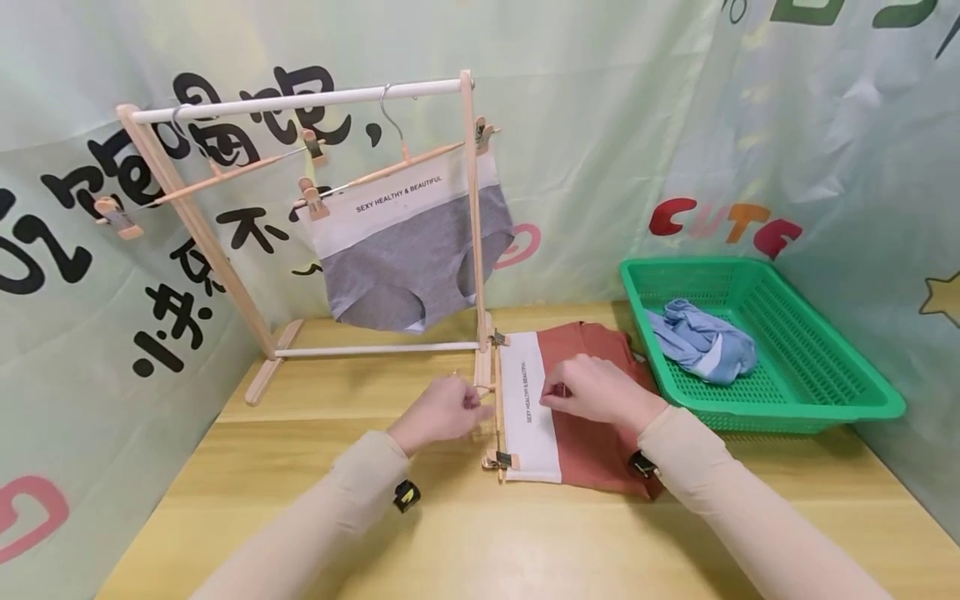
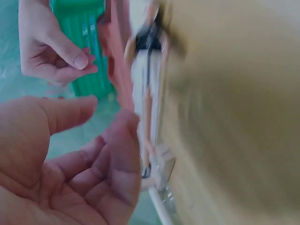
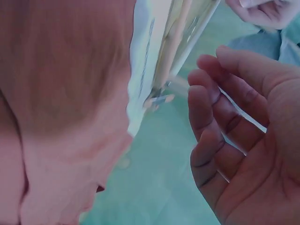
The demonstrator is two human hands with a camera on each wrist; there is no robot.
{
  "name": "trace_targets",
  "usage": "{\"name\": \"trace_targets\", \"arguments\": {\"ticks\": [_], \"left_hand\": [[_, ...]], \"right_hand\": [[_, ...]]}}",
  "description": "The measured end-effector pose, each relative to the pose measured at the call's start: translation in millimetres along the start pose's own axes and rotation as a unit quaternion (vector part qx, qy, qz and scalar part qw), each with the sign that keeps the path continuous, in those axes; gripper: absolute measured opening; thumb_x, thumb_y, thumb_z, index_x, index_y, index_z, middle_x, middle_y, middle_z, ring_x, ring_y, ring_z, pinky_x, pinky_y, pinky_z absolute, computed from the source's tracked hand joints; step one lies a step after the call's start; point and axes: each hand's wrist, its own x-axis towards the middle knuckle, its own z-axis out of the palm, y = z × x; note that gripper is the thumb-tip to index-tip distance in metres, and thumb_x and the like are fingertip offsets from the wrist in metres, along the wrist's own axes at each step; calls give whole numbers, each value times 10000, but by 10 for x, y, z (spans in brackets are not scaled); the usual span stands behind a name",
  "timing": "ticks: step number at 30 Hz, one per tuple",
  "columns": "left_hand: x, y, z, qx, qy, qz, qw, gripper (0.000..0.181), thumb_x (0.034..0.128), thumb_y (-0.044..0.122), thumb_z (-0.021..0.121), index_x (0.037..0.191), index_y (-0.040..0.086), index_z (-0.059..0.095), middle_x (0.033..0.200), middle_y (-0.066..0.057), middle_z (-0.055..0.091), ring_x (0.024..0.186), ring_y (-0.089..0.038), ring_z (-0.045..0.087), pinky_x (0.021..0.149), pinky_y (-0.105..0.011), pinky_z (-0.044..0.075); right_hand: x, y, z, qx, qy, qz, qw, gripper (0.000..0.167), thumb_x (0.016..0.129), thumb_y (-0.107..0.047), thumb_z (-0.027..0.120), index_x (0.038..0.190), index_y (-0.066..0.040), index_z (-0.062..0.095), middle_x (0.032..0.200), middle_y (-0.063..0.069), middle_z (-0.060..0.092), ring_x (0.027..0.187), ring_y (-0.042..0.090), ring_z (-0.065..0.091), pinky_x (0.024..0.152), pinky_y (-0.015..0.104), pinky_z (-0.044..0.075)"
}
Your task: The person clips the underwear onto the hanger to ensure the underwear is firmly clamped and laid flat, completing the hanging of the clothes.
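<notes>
A pair of rust-red briefs (image 1: pixel 592 454) with a white printed waistband lies on the table. Clips at both ends of a hanger (image 1: pixel 498 421) grip the waistband, one near clip (image 1: pixel 501 460) and one far clip (image 1: pixel 499 337). My left hand (image 1: pixel 444 410) hovers just left of the hanger, close to its hook. In the left wrist view thumb and fingers stand apart, loosely bent, with nothing between them. Above the briefs is my right hand (image 1: pixel 600 390); the right wrist view shows its fingers (image 3: pixel 199 108) relaxed and holding nothing.
On a wooden rack (image 1: pixel 480 250) hang grey briefs (image 1: pixel 408 258) clipped to one hanger and a bare hanger (image 1: pixel 225 173) left of them. A green basket (image 1: pixel 817 412) with blue cloth (image 1: pixel 701 342) stands at the right. Printed curtains (image 1: pixel 570 167) surround the table (image 1: pixel 480 542).
</notes>
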Motion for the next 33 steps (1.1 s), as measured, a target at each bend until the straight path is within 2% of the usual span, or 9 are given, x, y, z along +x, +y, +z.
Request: {"name": "trace_targets", "arguments": {"ticks": [4, 7, 10, 13, 19, 22, 26, 29, 33], "left_hand": [[362, 28, -98, 486, 761, 109, 9959, 204, 1031, 181, 714, 873, 52, 729, 798, -63, 733, 586, -123, 571, 590, -286, 492], [641, 12, -127, 872, 1318, -29, 9874, 209, 1030, 158, 708, 827, 109, 692, 841, -41, 730, 655, -173, 632, 619, -322, 523], [871, -42, -121, 1069, 1689, -201, 9796, 240, 1033, 144, 698, 795, 135, 665, 851, -57, 729, 698, -222, 662, 632, -376, 551], [1030, -63, -87, 1191, 1908, -307, 9739, 241, 1025, 134, 694, 784, 136, 677, 845, -61, 735, 723, -241, 689, 648, -406, 572], [1203, -31, 39, 1455, 2151, -300, 9652, 261, 1008, 128, 702, 748, 110, 695, 808, -105, 753, 703, -294, 729, 586, -441, 580], [1218, -61, 125, 1936, 2237, -100, 9552, 171, 1000, 135, 713, 833, 107, 730, 860, -141, 774, 737, -342, 753, 600, -482, 605], [1258, -65, 197, 2542, 2177, 168, 9422, 58, 1001, 106, 698, 971, 103, 747, 886, -168, 781, 725, -352, 761, 557, -475, 603], [1317, -38, 210, 2616, 2051, 151, 9430, 70, 1013, 77, 674, 1057, 84, 728, 918, -185, 775, 743, -354, 764, 549, -453, 601], [1422, 10, 185, 2559, 1986, -243, 9458, 62, 1031, 74, 657, 1045, 49, 712, 948, -201, 762, 777, -360, 764, 578, -445, 613]], "right_hand": [[274, 171, -21, 95, -52, 355, 9993, 75, 952, -257, 837, 975, -186, 833, 854, -73, 756, 725, 75, 626, 734, 302, 615], [507, 298, 28, 194, -99, 579, 9981, 109, 962, -257, 825, 1029, -172, 829, 926, -37, 770, 791, 102, 652, 821, 341, 639], [730, 388, 92, 399, -159, 735, 9964, 136, 975, -237, 809, 1074, -144, 819, 988, 4, 781, 863, 136, 679, 886, 373, 637], [923, 475, 151, 576, -151, 839, 9947, 186, 986, -205, 792, 1128, -85, 802, 1018, 45, 788, 906, 167, 701, 902, 395, 627], [1212, 631, 270, 401, -88, 963, 9945, 285, 1016, -180, 737, 1257, -29, 755, 1118, 107, 782, 1013, 247, 724, 948, 437, 603], [1293, 643, 359, 236, -158, 965, 9949, 327, 1022, -168, 728, 1316, -26, 731, 1254, 143, 767, 1180, 313, 720, 1042, 471, 584], [1367, 665, 432, 170, -207, 1118, 9934, 339, 1018, -163, 736, 1336, -47, 722, 1288, 135, 757, 1200, 305, 714, 1042, 475, 582], [1406, 685, 456, 198, -143, 1257, 9918, 292, 1012, -150, 743, 1291, -62, 745, 1240, 117, 770, 1136, 283, 728, 994, 471, 597], [1454, 708, 469, 273, -83, 1330, 9907, 214, 1012, -152, 744, 1214, -90, 779, 1179, 85, 783, 1052, 249, 733, 938, 456, 604]]}}
